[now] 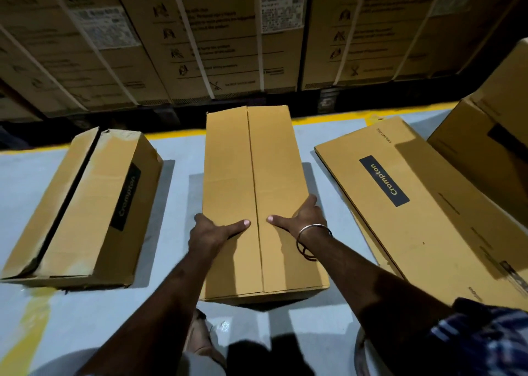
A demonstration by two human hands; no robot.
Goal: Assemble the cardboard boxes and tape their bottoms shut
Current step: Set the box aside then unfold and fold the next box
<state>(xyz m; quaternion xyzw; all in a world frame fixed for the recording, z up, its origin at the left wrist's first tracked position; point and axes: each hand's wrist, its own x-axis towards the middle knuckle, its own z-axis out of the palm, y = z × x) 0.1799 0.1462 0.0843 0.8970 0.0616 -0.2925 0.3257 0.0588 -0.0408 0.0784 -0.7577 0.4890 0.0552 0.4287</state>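
A plain cardboard box point(228, 175) lies lengthwise on the floor in front of me, its two long flaps folded shut and meeting at a bare centre seam point(254, 181) with no tape visible. My left hand point(213, 231) rests on the left flap near the close end, thumb stretched toward the seam and fingers reaching over the left edge. My right hand point(303, 218), with a metal bangle on the wrist, mirrors it on the right flap, its fingers lying along the right edge. Both thumbs press the flaps flat.
A worn Crompton box point(85, 204) with black tape along its seam lies to the left. Flattened Crompton cartons point(414, 218) lie to the right, with another carton point(491, 135) leaning behind them. Strapped large cartons point(228, 38) form a wall past a yellow floor line point(328, 118). The floor is grey.
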